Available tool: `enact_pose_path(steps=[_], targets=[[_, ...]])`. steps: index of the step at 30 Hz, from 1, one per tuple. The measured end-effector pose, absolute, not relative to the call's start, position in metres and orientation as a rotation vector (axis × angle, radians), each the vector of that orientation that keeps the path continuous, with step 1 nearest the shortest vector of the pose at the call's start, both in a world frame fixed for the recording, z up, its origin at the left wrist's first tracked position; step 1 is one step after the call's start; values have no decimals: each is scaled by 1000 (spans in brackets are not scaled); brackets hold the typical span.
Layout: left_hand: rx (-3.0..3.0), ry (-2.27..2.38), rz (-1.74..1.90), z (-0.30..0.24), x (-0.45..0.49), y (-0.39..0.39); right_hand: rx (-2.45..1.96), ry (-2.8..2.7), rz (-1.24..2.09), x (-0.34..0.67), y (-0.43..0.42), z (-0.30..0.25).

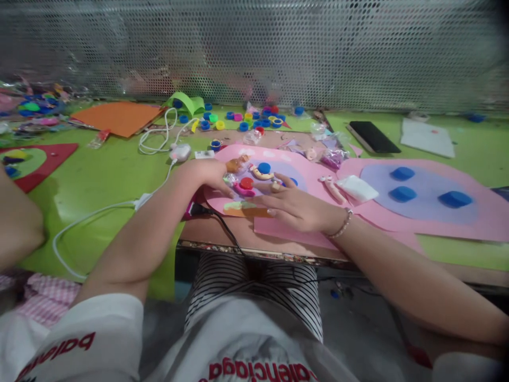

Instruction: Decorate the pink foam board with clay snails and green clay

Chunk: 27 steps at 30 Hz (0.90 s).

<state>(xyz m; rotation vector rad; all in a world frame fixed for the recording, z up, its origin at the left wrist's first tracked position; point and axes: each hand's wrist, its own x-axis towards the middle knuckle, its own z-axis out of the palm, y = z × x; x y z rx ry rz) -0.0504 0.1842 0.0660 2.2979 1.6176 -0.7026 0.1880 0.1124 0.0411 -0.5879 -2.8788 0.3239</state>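
Note:
My left hand [214, 176] reaches over the left edge of a pink paper shape [274, 153] with a lilac oval on it. At least one finger is stretched out beside a magenta curved piece [243, 191]; other fingers are hidden. My right hand [296, 207] lies palm down over the same shape, fingers spread. Between the hands are a red bottle cap [246, 183], a blue bottle cap [264, 168], a cream curved figure [261, 174] and a brown figure [237, 164]. A magenta object [192, 209] with a black cord sits under my left wrist.
On the right, a second pink shape [421, 223] bears blue caps [402, 194]. A pink figure [333, 190] and white piece [358, 188] lie between the shapes. Loose caps [243, 126], a phone [373, 137], white cable [95, 208] and orange sheet [119, 118] surround them. Another person's arm [18, 225] enters left.

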Motion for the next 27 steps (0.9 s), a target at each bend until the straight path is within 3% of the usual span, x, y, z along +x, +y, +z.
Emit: enact_pose_path(steps=[27], targets=[[2276,1604,-661,67,-53,185,-473,-2850,152,186,116,37]])
